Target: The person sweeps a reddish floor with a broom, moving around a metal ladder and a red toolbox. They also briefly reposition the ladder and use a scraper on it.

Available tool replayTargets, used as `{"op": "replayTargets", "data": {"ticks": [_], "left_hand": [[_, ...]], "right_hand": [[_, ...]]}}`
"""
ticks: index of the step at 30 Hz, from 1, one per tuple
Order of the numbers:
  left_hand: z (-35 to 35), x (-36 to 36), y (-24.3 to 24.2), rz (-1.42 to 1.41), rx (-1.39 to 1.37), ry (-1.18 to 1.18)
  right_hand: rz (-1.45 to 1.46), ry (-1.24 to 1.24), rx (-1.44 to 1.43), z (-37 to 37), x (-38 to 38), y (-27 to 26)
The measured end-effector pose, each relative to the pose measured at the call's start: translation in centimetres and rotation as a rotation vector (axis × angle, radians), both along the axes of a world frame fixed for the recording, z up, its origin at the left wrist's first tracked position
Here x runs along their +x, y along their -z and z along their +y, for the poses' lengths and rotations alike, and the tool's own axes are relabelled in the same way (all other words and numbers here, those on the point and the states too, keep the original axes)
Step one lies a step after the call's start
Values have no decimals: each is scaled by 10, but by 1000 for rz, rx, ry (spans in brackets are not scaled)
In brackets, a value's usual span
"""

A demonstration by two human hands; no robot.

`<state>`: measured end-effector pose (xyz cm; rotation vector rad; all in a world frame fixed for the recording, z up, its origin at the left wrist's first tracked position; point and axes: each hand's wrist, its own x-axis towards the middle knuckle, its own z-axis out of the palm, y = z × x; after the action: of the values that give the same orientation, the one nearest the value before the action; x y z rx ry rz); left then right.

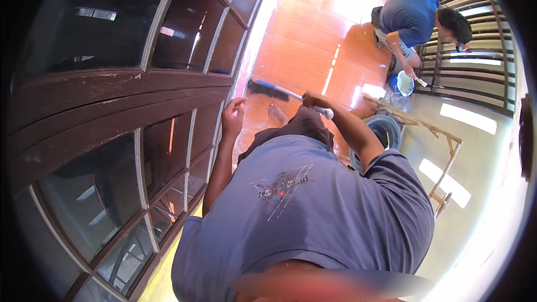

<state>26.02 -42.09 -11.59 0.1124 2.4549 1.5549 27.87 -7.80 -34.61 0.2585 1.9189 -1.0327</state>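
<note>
My right hand (pixel 315 100) is closed around the pale handle of a long-handled brush (pixel 268 90). The brush has dark bristles and a blue back, and its head lies left of my hand, near the foot of the wood-framed glass panels (pixel 184 37). The white end of its handle sticks out past my fist. My left hand (pixel 234 111) is raised beside the panels with nothing in it, its fingers apart and slightly bent, a little below and left of the bristles. One bare foot (pixel 277 114) shows on the orange tiled floor (pixel 293 50) under the brush.
A co-worker in a blue shirt (pixel 407 14) crouches at the upper right by a dark slatted metal railing (pixel 470 75), holding a small brush (pixel 420 82) above a blue and white bucket (pixel 405 83). A large round tub (pixel 396 128) and a wooden frame (pixel 436 128) stand at my right.
</note>
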Motion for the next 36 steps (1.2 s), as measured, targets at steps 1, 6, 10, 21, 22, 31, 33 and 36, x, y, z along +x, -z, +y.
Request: {"op": "replayTargets", "data": {"ticks": [1,6,10,21,22,31,33,36], "left_hand": [[-7,0,-1,-25,-17,-14],[-22,-2,0,-79,-88,-44],[-7,-19,2,-102,-79,-42],[143,-160,3,-109,25,-34],[159,-173,0,-118,38,-26],[229,-239,-25,-82,-53,-61],[236,-248,-26,-96,-72,-67],[247,-264,-24,-87,-74,-11]], "right_hand": [[13,22,99,4,-19,6],[123,186,282,41,-135,1],[327,253,513,43,-193,-19],[-80,-92,60,168,-168,-107],[-57,-89,33,171,-172,-100],[91,36,159,249,-358,-1],[171,118,367,255,-410,-1],[301,289,465,267,-461,-15]]}}
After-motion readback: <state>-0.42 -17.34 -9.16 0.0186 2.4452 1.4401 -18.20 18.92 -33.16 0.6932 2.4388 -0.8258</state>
